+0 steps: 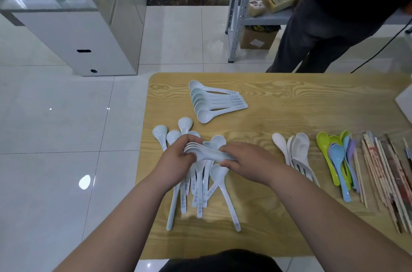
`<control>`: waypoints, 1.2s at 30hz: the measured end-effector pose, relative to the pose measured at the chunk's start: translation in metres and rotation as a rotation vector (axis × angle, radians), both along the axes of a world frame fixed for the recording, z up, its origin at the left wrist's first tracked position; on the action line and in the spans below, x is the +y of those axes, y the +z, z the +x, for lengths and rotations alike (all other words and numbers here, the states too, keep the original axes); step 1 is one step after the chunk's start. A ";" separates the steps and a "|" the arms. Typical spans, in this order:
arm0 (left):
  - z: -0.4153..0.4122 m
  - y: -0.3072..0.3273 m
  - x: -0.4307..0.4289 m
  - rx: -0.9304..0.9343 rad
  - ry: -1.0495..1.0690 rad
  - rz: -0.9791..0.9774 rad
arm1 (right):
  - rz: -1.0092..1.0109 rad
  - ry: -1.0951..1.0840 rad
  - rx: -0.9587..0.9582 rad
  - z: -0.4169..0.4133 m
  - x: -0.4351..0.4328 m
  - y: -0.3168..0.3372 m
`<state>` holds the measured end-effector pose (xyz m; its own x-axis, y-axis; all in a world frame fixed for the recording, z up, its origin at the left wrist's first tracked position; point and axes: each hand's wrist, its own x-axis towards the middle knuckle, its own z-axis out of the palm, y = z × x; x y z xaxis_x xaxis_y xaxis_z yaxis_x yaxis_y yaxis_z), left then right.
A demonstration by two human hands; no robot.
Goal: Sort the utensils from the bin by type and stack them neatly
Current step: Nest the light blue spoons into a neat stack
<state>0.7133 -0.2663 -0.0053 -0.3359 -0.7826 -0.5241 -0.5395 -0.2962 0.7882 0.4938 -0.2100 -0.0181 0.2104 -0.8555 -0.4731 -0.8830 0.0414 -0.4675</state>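
Both hands are on one thing here: a nested bundle of pale-blue soup spoons (204, 151), held just above the wooden table (278, 97). The bundle's long axis runs side to side across the person's body, bowls to the left and handles to the right. The left hand (178, 156) curls its fingers over the bowl end. The right hand (244, 160) wraps the handle end, thumb underneath, fingers folded over the top. So neither hand is free, and each grips an end of the same bundle.

Directly beneath them lies the loose pile of soup spoons (200, 189), handles pointing back toward the person and bowls fanned away, crosswise to the bundle in hand.

Here is the relation that matters. The fanned row of soup spoons (215, 102) sits straight ahead, further up the table, with its bowls left and handles right. That is the same heading as the held bundle. A forward reach with no turn looks like all it needs, and both hands are about equally near.

Both forearms angle inward, wrists low over the pile.

Off to the right, well apart, lie white spoons and forks (297, 151), coloured plastic spoons (335, 155) and chopsticks (383, 171).
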 end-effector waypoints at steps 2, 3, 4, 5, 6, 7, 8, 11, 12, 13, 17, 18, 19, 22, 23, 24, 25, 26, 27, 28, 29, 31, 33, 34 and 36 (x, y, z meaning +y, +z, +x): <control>-0.015 -0.003 -0.017 -0.004 0.002 -0.037 | -0.013 -0.022 -0.015 -0.014 -0.017 -0.005; -0.023 -0.005 -0.026 -0.004 0.009 -0.051 | -0.033 -0.033 -0.018 -0.021 -0.026 -0.007; -0.030 -0.008 -0.035 -0.005 0.015 -0.060 | -0.052 -0.045 -0.019 -0.028 -0.035 -0.011; -0.038 -0.011 -0.044 0.000 0.016 -0.070 | -0.063 -0.060 -0.023 -0.035 -0.045 -0.014; -0.045 -0.014 -0.053 0.008 0.018 -0.082 | -0.065 -0.078 -0.030 -0.041 -0.055 -0.016; -0.052 -0.017 -0.062 0.021 0.026 -0.098 | -0.062 -0.092 -0.035 -0.048 -0.065 -0.018; -0.059 -0.020 -0.072 0.031 0.036 -0.114 | -0.058 -0.104 -0.039 -0.054 -0.076 -0.021; -0.076 -0.031 -0.099 0.040 0.056 -0.147 | -0.036 -0.131 -0.071 -0.069 -0.106 -0.028; -0.081 -0.035 -0.107 0.038 0.061 -0.151 | -0.026 -0.139 -0.087 -0.074 -0.115 -0.031; -0.085 -0.038 -0.115 0.028 0.061 -0.161 | -0.022 -0.148 -0.104 -0.078 -0.124 -0.034; -0.090 -0.054 -0.147 -0.050 0.003 -0.246 | -0.038 -0.167 -0.124 -0.088 -0.156 -0.050; -0.088 -0.057 -0.151 -0.067 0.009 -0.288 | -0.048 -0.168 -0.115 -0.090 -0.161 -0.053; -0.086 -0.063 -0.157 -0.077 0.042 -0.327 | -0.058 -0.177 -0.117 -0.092 -0.168 -0.058; -0.076 -0.083 -0.157 -0.158 0.146 -0.476 | -0.128 -0.255 -0.156 -0.100 -0.190 -0.070; -0.073 -0.090 -0.153 -0.208 0.126 -0.557 | -0.169 -0.284 -0.155 -0.103 -0.197 -0.074; -0.071 -0.097 -0.148 -0.252 0.060 -0.653 | -0.207 -0.308 -0.137 -0.106 -0.206 -0.078; -0.071 -0.104 -0.144 -0.294 -0.038 -0.742 | -0.235 -0.327 -0.104 -0.109 -0.216 -0.082; -0.071 -0.110 -0.140 -0.336 -0.143 -0.810 | -0.247 -0.340 -0.062 -0.110 -0.225 -0.085; -0.071 -0.116 -0.136 -0.384 -0.238 -0.855 | -0.240 -0.350 -0.022 -0.110 -0.234 -0.089; -0.073 -0.120 -0.133 -0.433 -0.316 -0.874 | -0.222 -0.352 0.015 -0.108 -0.242 -0.093; -0.074 -0.123 -0.132 -0.479 -0.365 -0.864 | -0.201 -0.344 0.045 -0.106 -0.249 -0.097; -0.077 -0.126 -0.130 -0.535 -0.391 -0.805 | -0.164 -0.303 0.084 -0.100 -0.260 -0.102; -0.079 -0.127 -0.132 -0.567 -0.408 -0.794 | -0.142 -0.268 0.089 -0.093 -0.265 -0.108; -0.080 -0.128 -0.134 -0.584 -0.426 -0.804 | -0.132 -0.259 0.082 -0.090 -0.267 -0.110; -0.080 -0.130 -0.138 -0.620 -0.456 -0.816 | -0.105 -0.229 0.065 -0.086 -0.266 -0.115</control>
